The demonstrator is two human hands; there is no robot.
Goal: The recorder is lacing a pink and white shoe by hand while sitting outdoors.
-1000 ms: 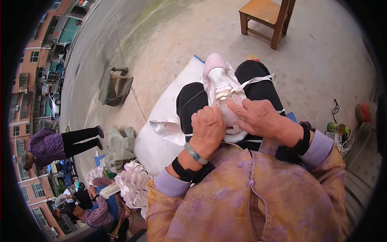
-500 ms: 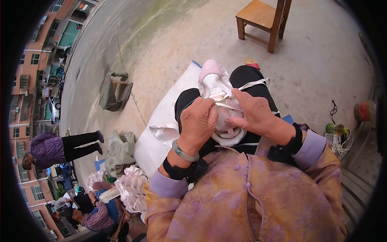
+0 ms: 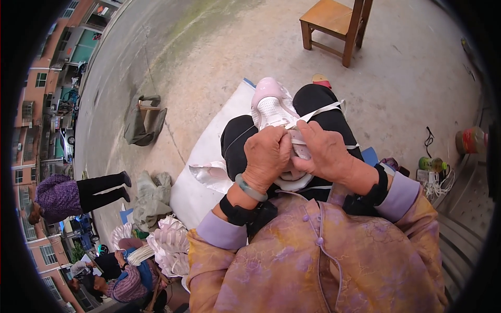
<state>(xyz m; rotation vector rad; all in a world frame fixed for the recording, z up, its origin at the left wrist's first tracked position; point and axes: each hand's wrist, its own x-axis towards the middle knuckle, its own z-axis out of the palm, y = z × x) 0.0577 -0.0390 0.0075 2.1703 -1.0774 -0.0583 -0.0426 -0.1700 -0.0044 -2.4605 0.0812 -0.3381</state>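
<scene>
A pale pink and white sneaker (image 3: 270, 101) rests across my lap between my black-trousered knees, toe pointing away from me. A flat white shoelace (image 3: 322, 109) runs from its eyelets over my right knee. My left hand (image 3: 266, 156) is closed at the sneaker's left side, its fingertips pinching the lace near the opening. Opposite it, my right hand (image 3: 326, 151) is curled, with the lace between its fingers and the thumb lying over the tongue. My hands partly hide the sneaker's opening and heel.
A white sheet (image 3: 201, 161) lies beneath, with a pink-white shoe piece (image 3: 213, 175) on it. Bundled shoe parts (image 3: 169, 245) sit at lower left near seated people. A wooden chair (image 3: 329, 21) stands ahead. At right are a green bottle (image 3: 430, 164) and a white cord bundle (image 3: 437, 182).
My hands have drawn closer together over the sneaker, and my left hand has moved slightly right. The whole view has shifted a little.
</scene>
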